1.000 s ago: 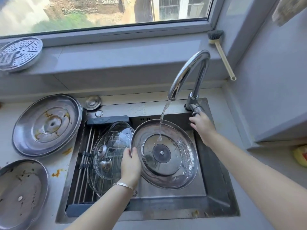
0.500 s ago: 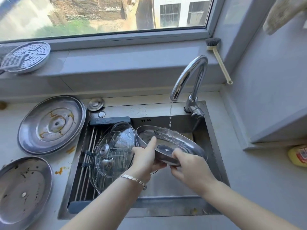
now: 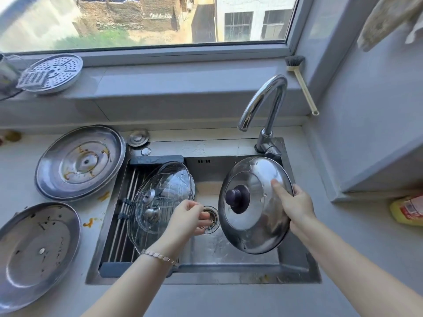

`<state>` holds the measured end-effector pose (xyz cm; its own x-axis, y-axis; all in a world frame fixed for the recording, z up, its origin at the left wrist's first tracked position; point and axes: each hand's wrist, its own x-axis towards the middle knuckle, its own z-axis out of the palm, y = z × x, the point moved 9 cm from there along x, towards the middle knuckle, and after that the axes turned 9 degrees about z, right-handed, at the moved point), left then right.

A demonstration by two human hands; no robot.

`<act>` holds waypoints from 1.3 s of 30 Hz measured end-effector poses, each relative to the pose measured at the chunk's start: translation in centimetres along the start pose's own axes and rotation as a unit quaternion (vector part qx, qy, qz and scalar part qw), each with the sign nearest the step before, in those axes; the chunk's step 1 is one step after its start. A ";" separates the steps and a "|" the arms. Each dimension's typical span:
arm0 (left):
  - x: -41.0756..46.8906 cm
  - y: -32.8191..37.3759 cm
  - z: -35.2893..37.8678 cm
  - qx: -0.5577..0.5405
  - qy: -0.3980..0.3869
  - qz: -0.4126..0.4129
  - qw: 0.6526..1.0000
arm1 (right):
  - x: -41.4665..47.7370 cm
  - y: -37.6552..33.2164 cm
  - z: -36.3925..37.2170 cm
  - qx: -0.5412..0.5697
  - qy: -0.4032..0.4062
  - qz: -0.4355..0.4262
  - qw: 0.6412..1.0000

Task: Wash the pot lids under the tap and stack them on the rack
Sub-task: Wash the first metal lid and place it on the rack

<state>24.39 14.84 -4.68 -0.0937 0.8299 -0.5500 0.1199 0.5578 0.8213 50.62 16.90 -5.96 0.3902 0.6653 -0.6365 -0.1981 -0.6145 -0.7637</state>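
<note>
The right grip (image 3: 295, 207) is clamped on the steel lid (image 3: 251, 227) at its right rim, thumb across the domed top and fingers behind. It holds the lid tilted over the sink (image 3: 229, 248), just below the tap (image 3: 265, 104). The left grip (image 3: 186, 217) hangs loosely curled over the drain and holds nothing.

The lid looks stiff, thin and fairly light, but it is wet and beaded, so likely slippery at a 1-sided rim pinch. The dark knob (image 3: 238, 199) is the surer hold.

2 glass lids (image 3: 160, 202) lean on the rack (image 3: 128, 191). They are fragile, so the steel one should go down gently against them. 2 stained lids (image 3: 80, 163) wait on the worktop (image 3: 229, 298).
</note>
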 end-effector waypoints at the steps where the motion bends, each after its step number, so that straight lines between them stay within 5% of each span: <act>1: -0.1 -0.6 -0.1 0.008 -0.002 -0.006 1.000 | 0.2 0.2 -0.2 0.001 0.005 0.001 1.000; 13: -1.1 -1.4 -2.1 -0.001 0.028 0.022 0.999 | -2.2 -1.1 0.2 -0.041 0.014 -0.075 0.996; 24: -2.2 -0.9 -11.9 -0.074 0.146 0.096 0.982 | -7.4 -7.3 9.5 0.073 -0.156 -0.065 0.983; 30: -1.5 -2.9 -18.0 -0.085 0.193 0.073 0.975 | -4.7 -2.8 18.4 0.087 -0.108 0.046 0.989; 39: 0.0 -5.5 -22.8 -0.077 0.177 0.033 0.981 | -2.2 3.8 26.3 -0.002 -0.042 0.072 0.997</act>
<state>1.22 11.47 -5.75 -0.4316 0.7930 -0.4300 -0.0112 0.4719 0.8816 25.39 24.24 -10.25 0.2817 0.6033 -0.7461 -0.2437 -0.7071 -0.6637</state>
